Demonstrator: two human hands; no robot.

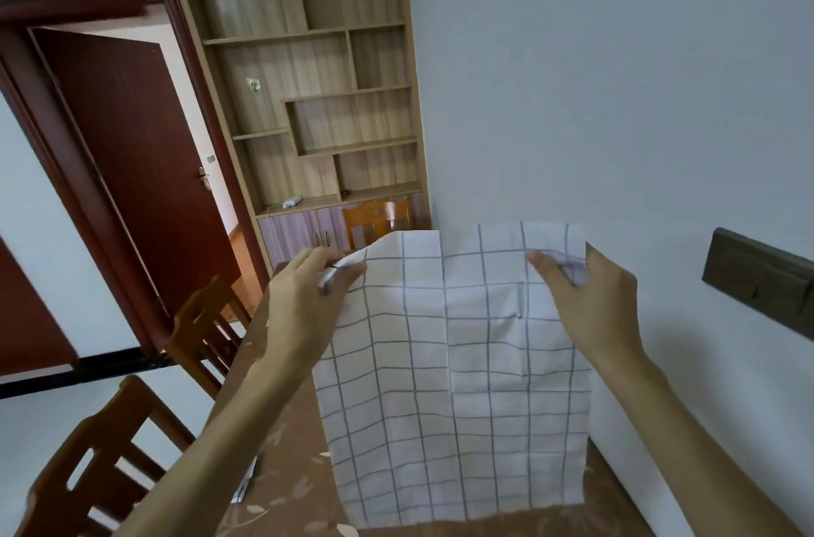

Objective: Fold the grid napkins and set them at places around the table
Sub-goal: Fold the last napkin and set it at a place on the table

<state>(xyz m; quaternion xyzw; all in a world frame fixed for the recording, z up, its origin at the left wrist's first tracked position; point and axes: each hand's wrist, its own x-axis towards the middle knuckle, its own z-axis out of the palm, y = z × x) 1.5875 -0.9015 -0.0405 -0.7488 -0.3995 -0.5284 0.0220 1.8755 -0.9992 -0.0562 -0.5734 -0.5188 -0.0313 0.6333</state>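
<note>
Head view: I see my left hand (308,298) and right hand (590,298) each pinching an upper corner of one grid napkin (453,369), held unfolded and hanging above the brown leaf-patterned table (282,488), wooden chairs (110,461) along its left side.

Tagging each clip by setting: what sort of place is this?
Probably a home dining room: a cloth-covered table, wooden chairs drawn up beside it, and a wooden shelf unit by an open door.
</note>
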